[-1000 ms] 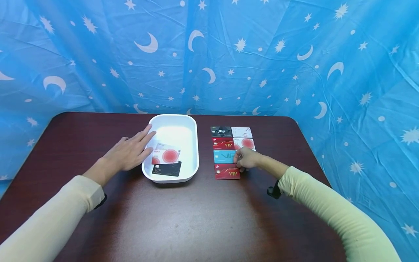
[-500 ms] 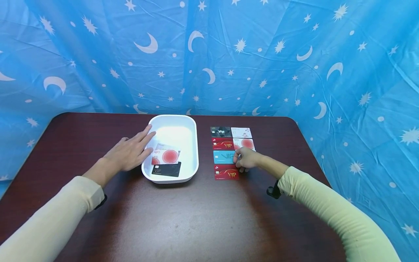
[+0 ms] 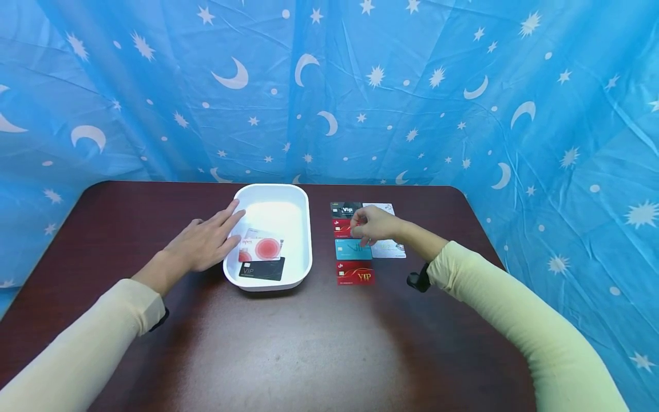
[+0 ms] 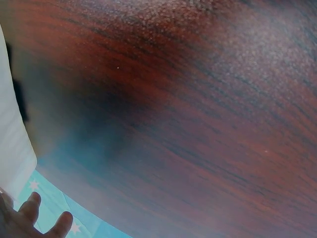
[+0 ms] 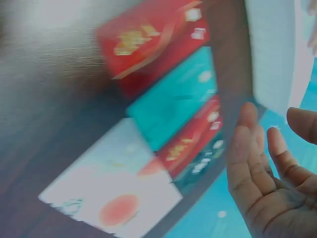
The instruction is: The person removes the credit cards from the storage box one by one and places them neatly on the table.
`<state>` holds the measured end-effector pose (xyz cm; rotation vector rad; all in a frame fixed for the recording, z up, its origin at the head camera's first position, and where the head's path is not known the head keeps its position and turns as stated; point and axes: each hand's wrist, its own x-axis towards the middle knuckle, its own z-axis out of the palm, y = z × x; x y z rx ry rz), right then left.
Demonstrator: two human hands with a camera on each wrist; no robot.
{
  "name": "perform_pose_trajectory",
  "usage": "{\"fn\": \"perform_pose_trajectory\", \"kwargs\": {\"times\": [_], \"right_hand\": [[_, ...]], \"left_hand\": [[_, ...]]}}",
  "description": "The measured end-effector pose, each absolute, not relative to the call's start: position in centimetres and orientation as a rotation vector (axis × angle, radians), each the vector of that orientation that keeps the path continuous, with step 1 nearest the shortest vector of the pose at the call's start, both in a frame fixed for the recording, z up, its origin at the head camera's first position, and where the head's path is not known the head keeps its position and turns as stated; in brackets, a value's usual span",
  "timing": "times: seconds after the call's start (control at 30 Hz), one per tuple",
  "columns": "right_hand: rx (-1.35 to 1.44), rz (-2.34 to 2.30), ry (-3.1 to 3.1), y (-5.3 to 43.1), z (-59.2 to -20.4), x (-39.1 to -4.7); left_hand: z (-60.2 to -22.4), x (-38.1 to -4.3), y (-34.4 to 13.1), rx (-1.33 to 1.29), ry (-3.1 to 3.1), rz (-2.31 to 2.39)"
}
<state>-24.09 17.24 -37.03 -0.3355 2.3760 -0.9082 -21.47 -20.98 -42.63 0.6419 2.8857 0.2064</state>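
My left hand lies at the left rim of the white tray, fingers stretched over the edge; its fingertips show low in the left wrist view. In the tray lie a white card with red circles and a black VIP card. My right hand hovers over two columns of cards, its fingers bent and apart with nothing between them in the right wrist view. Below it are a teal card, a red VIP card and a white card. A red-circled card is partly hidden by the hand in the head view.
At the far end of the columns lie a dark Vip card and a white card, with another red card in front. The dark wooden table backs onto a blue star-and-moon curtain.
My right hand has lifted off and moved up and left, leaving a white card beside the teal one. The left hand keeps its place at the tray. The head view has tilted slightly.
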Motion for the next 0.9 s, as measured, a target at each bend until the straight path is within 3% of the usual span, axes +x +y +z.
{"fn": "perform_pose_trajectory", "kwargs": {"times": [0.37, 0.9], "right_hand": [[-0.447, -1.024, 2.408, 11.2, -35.0, -25.3], [-0.225, -1.037, 2.171, 4.7, -35.3, -25.2]], "left_hand": [[-42.7, -21.5, -21.0, 0.635, 2.891, 0.215], [-42.9, -21.6, -21.0, 0.646, 2.892, 0.207]]}}
